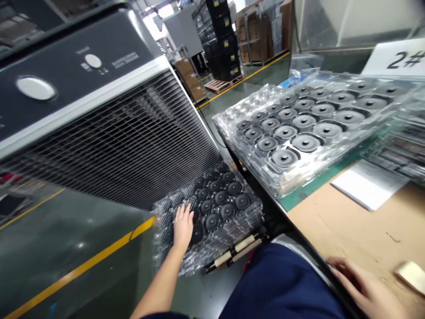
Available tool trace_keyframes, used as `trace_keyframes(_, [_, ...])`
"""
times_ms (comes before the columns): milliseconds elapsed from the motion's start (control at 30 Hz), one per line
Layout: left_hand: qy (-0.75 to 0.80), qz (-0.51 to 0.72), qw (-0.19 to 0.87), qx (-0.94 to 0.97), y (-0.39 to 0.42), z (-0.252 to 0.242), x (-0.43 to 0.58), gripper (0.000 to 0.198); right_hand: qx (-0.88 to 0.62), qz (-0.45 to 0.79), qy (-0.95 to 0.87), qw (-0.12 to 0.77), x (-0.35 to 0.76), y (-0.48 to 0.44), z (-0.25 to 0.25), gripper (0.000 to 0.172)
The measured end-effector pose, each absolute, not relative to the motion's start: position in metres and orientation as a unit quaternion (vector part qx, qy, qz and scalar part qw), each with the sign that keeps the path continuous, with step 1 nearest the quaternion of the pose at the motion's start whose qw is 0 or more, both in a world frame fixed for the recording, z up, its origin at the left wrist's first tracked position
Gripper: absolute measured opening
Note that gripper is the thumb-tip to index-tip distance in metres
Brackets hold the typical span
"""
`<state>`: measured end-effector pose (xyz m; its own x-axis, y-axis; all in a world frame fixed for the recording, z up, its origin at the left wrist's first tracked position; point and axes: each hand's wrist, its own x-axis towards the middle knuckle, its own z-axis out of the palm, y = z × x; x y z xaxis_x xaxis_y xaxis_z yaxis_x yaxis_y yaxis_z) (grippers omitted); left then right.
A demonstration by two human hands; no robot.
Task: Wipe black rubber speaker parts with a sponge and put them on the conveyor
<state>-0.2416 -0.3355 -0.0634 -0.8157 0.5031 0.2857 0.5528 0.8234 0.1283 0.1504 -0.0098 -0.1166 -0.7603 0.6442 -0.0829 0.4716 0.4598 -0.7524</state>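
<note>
My left hand [183, 225] reaches down over the lower clear plastic tray [215, 243], its fingers stretched out above or on the tray's left part. Whether it touches a part there is hard to tell. Several round black parts [220, 197] sit in that tray's pockets. My right hand [360, 283] rests at the table's near edge at the lower right, with curled fingers; what they hold, if anything, is hidden. On the table, a second clear tray [252, 153] carries several round dark parts [306, 142].
A large air unit [133, 133] with a grille leans over the left side. White papers [370, 184] and a pale block [411, 275] lie on the table [318, 221]. A "2#" sign [396, 60] stands at the back right. Black crates [221, 40] are stacked on a pallet.
</note>
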Motion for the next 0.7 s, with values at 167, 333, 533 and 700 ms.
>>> trace_keyframes(167, [-0.856, -0.202, 0.163, -0.447, -0.266, -0.043, -0.211, 0.042, -0.329, 0.332, -0.871, 0.154, 0.152, -0.008, -0.101, 0.031])
trace_keyframes(333, [-0.669, -0.258, 0.086, -0.691, -0.177, -0.053, -0.159, 0.052, -0.515, 0.173, -0.804, 0.242, 0.163, 0.015, -0.097, 0.042])
trace_keyframes(533, [-0.455, -0.329, 0.004, -0.827, -0.088, -0.064, -0.095, 0.049, -0.576, 0.122, -0.775, 0.230, 0.166, 0.028, -0.111, 0.043])
trace_keyframes(700, [-0.394, -0.379, -0.093, -0.832, -0.051, -0.065, -0.059, 0.042, -0.580, 0.116, -0.770, 0.239, 0.181, 0.033, -0.112, 0.042])
